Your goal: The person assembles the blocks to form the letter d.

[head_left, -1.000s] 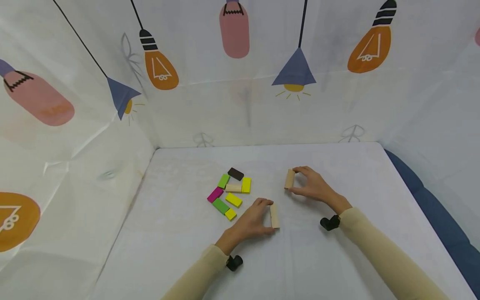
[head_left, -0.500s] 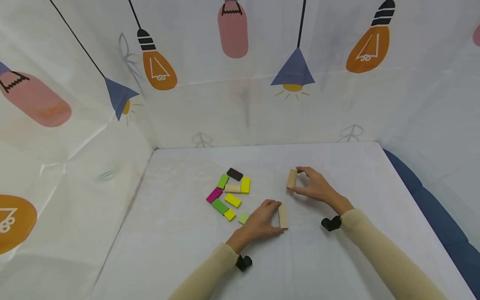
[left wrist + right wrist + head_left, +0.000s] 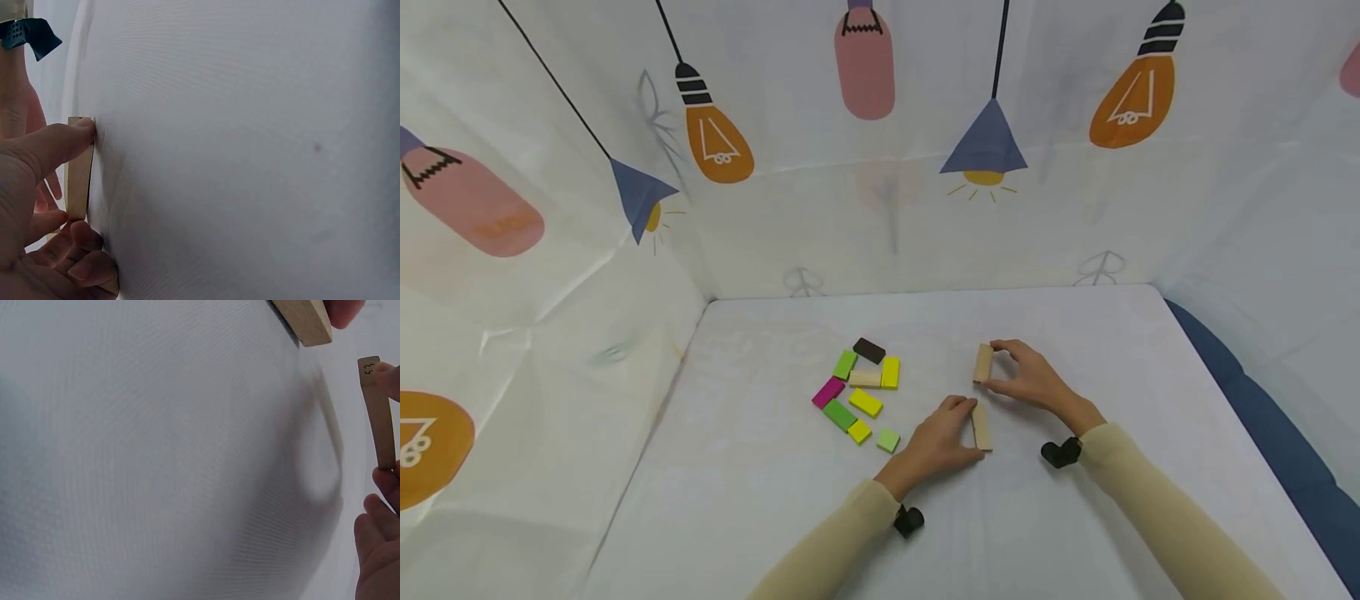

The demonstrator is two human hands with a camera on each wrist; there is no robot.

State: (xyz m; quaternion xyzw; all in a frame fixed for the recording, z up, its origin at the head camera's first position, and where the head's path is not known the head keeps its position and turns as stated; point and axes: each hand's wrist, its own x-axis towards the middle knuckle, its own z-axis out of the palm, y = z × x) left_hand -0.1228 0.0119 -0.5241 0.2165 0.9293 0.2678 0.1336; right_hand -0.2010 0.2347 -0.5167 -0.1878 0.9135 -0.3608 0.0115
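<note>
My left hand (image 3: 937,440) pinches a plain wooden block (image 3: 982,427) by its two ends, thumb at one and fingers at the other. In the left wrist view, this block (image 3: 78,181) is close against the white table surface. Just beyond it, my right hand (image 3: 1033,379) pinches a second plain wooden block (image 3: 983,364) by its ends in the same way. The right wrist view shows that block (image 3: 379,419) marked with printed digits at one end, its shadow apart from it on the cloth. The near end of the left block (image 3: 306,322) shows at the top there.
Left of my hands lies a loose ring of coloured blocks: a dark one (image 3: 869,351), a magenta one (image 3: 828,392), several green and yellow ones, and a plain one (image 3: 865,379). A pale green block (image 3: 888,440) lies close to my left hand. White printed curtains surround the table (image 3: 760,517).
My left hand has slid its wooden block rightward, closer to the right one, uncovering the pale green block. The right hand keeps its block in nearly the same place.
</note>
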